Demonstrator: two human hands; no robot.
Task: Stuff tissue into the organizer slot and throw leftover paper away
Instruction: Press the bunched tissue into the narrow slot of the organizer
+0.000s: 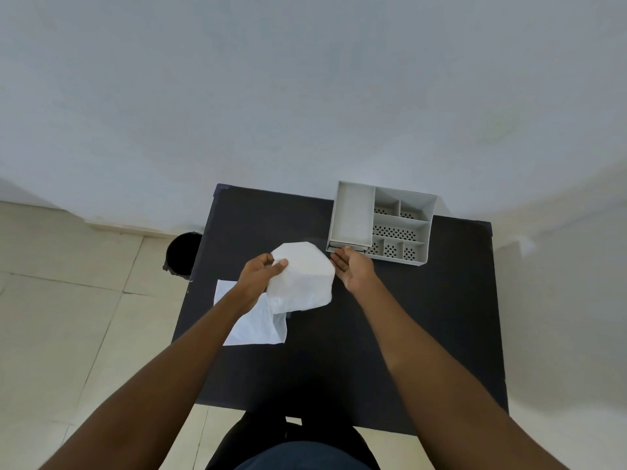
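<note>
A white tissue sheet [303,278] is held up over the black table [424,317], folded into a rough bundle. My left hand [259,271] pinches its upper left edge between thumb and fingers. My right hand [353,268] is beside the tissue's right edge, palm turned inward, fingers apart and holding nothing. A second white sheet of paper [252,320] lies flat on the table under my left forearm. The grey organizer [383,223] stands at the table's far right, with one long plain slot on its left and several perforated compartments.
A black bin [183,254] stands on the tiled floor just off the table's left edge. A pale wall rises behind the table. My legs show below the table's near edge.
</note>
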